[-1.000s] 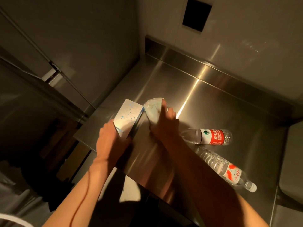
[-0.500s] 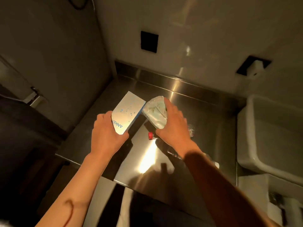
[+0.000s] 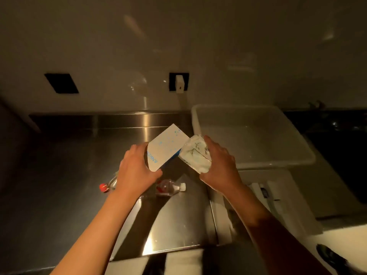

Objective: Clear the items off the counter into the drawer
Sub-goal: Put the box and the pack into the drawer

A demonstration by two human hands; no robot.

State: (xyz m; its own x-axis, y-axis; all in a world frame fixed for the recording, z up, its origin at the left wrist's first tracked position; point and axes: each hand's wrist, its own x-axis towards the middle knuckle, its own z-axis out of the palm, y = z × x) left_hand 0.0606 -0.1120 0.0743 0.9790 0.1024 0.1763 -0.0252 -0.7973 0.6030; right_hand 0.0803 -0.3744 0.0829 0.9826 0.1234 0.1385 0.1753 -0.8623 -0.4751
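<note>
My left hand (image 3: 136, 171) holds a white box with blue print (image 3: 166, 147) lifted above the steel counter (image 3: 59, 175). My right hand (image 3: 220, 165) grips a soft pale tissue pack (image 3: 195, 155), also held in the air, its corner touching the box. Two clear water bottles lie on the counter below my hands: one with a red cap (image 3: 108, 185) partly hidden by my left wrist, one with a white cap (image 3: 170, 188). No drawer is visible.
A white plastic tub (image 3: 254, 139) stands on the right, against the back wall. In front of it sits a lower white surface (image 3: 278, 195) with small items. A wall socket with a white plug (image 3: 178, 83) is behind. The counter's front edge (image 3: 168, 251) is near me.
Both hands lifted the box and tissue pack off the counter. The view swung right, so the tub came into sight and the bottles now lie beneath my hands.
</note>
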